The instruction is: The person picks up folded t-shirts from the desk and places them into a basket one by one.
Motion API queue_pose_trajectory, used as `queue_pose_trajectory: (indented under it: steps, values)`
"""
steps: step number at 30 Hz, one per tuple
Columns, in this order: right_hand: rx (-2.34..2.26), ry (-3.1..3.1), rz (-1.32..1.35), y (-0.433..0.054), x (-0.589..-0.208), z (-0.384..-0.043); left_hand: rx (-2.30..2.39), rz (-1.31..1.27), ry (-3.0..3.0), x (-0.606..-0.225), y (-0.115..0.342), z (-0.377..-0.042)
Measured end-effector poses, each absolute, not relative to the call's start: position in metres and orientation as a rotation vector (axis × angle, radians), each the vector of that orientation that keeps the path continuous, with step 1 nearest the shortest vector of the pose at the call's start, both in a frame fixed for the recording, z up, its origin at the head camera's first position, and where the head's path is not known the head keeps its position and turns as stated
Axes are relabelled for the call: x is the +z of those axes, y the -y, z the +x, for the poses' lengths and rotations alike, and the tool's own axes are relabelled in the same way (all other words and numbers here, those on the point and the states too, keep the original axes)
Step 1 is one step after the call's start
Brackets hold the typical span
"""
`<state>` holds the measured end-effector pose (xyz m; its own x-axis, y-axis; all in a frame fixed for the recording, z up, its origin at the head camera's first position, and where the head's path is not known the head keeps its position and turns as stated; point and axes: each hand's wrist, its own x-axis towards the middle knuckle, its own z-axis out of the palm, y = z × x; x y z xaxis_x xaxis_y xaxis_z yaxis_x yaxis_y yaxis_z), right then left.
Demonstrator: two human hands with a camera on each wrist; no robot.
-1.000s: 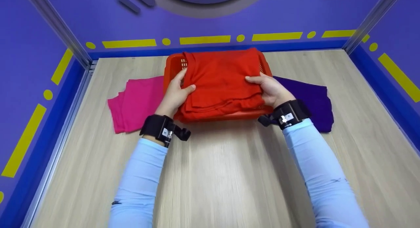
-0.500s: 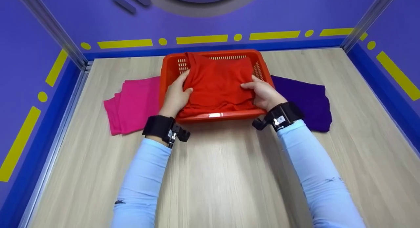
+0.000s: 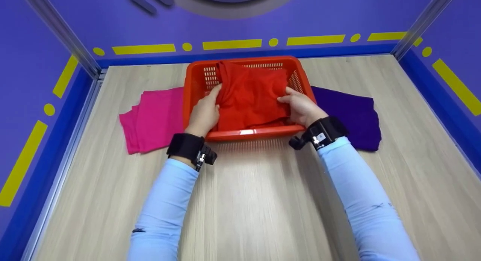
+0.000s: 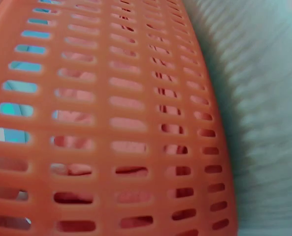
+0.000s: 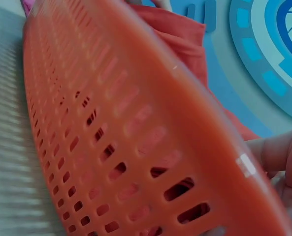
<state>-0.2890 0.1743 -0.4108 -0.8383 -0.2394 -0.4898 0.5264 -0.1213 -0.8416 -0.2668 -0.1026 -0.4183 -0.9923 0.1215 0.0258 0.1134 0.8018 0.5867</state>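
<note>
A folded red cloth (image 3: 252, 97) lies down inside the orange-red plastic basket (image 3: 248, 133), with its far left corner raised against the slotted back wall. My left hand (image 3: 204, 111) reaches over the basket's left side and holds the cloth's left edge, fingers hidden behind the fabric. On the other side my right hand (image 3: 303, 107) pinches the cloth's right edge, thumb on top and the other fingers out of sight. Red fabric shows through the slots of the basket wall (image 4: 101, 115) in the left wrist view. The right wrist view shows the basket rim (image 5: 185, 98) close up.
A folded pink cloth (image 3: 158, 120) lies left of the basket, and a folded purple cloth (image 3: 349, 118) lies to its right. Purple-blue panels with yellow marks (image 3: 232, 44) enclose the wooden tabletop (image 3: 248, 201) at the back and sides.
Both hands have lowered the red cloth into the basket, uncovering its back wall and front rim. The hands moved closer together. The left thumb shifted off the cloth's front to its edge.
</note>
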Motion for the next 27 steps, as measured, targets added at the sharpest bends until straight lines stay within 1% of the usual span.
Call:
queue_pose_trajectory:
  steps: [14,20,27]
  values:
    - [-2.013,-1.676,0.364,-0.1773,-0.4091,-0.2951,1.019,0.189,-2.914,-0.4182,0.1025,-0.2679]
    - [-1.922,-1.803,0.378,-0.1768,-0.4093,-0.2933,0.88,0.258,-2.83,-0.419,0.1012,-0.2689]
    - [-1.81,-1.914,0.382,-0.1718,-0.4131,-0.2932,0.687,0.253,-2.675,-0.4194,0.1017,-0.2668]
